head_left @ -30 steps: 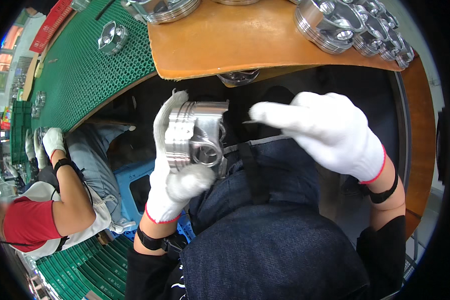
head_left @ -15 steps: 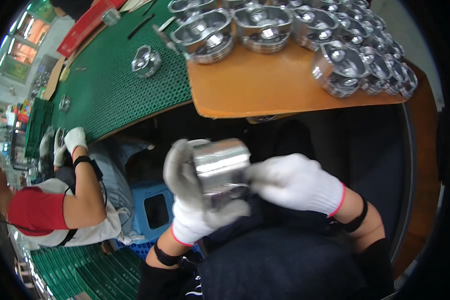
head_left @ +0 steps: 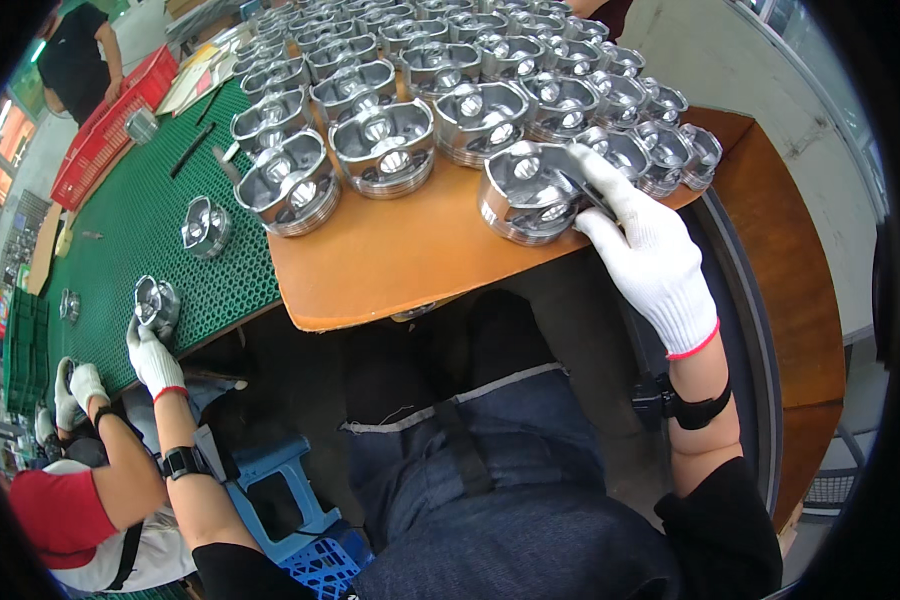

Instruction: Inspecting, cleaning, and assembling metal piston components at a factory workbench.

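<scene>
My left hand (head_left: 156, 362), in a white knit glove, reaches out to the left. Its fingers are closed round a metal engine piston (head_left: 156, 304) at the near edge of the green mat (head_left: 135, 255). My right hand (head_left: 652, 255), gloved the same way, grips another piston (head_left: 523, 200) at the front of the orange board (head_left: 370, 260). The index finger lies over that piston's rim, the thumb against its side. A thin dark strip shows between finger and thumb; I cannot make out what it is. Another piston (head_left: 206, 228) stands on the mat beyond my left hand.
Rows of upright pistons (head_left: 382, 150) cover the board's back and right. Dark pen-like tools (head_left: 192, 150) and a red crate (head_left: 120, 115) lie farther along the mat. A co-worker in red sleeves (head_left: 65, 510) works at left, near a blue stool (head_left: 280, 500). Another person (head_left: 78, 60) stands beyond.
Both hands held one piston above my lap; now they are apart. My left hand has gone left with a piston at the mat, my right up to one on the board. The view has shifted.
</scene>
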`<state>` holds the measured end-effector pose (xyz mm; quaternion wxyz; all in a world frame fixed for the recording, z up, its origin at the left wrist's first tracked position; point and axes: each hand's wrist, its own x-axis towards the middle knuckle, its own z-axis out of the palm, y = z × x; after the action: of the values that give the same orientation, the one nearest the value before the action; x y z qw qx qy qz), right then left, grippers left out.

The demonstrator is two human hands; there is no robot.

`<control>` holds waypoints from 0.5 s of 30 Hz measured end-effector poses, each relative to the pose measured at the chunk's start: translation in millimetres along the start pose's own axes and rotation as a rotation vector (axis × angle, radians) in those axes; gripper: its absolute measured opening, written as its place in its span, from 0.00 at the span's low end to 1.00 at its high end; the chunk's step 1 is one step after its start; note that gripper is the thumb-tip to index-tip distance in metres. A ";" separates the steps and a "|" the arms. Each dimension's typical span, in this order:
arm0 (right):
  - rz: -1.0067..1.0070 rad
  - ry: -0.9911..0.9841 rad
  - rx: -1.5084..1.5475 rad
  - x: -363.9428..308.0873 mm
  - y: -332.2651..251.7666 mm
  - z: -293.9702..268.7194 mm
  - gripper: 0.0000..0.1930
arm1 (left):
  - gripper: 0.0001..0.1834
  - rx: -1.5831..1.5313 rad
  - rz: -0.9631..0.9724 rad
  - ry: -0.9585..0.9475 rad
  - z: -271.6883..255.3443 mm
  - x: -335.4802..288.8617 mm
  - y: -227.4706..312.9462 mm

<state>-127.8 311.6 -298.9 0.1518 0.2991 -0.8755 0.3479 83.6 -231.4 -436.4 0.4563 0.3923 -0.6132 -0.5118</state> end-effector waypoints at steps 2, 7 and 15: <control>0.002 -0.007 0.009 0.2 3.4 2.1 0.22 | 0.23 0.135 0.177 0.104 7.1 -11.8 -6.1; -0.142 -0.130 -0.007 -1.1 -5.6 -1.4 0.12 | 0.24 0.062 0.279 -0.097 53.5 -175.7 81.2; 0.307 -1.053 0.914 -36.8 -73.1 27.9 0.17 | 0.55 -0.636 -0.042 -0.842 98.5 -304.5 135.8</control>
<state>-54.9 265.1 -298.3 -0.4825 0.3342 -0.6313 0.5070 71.1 106.7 -356.6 0.2565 0.0068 -0.5498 -0.7949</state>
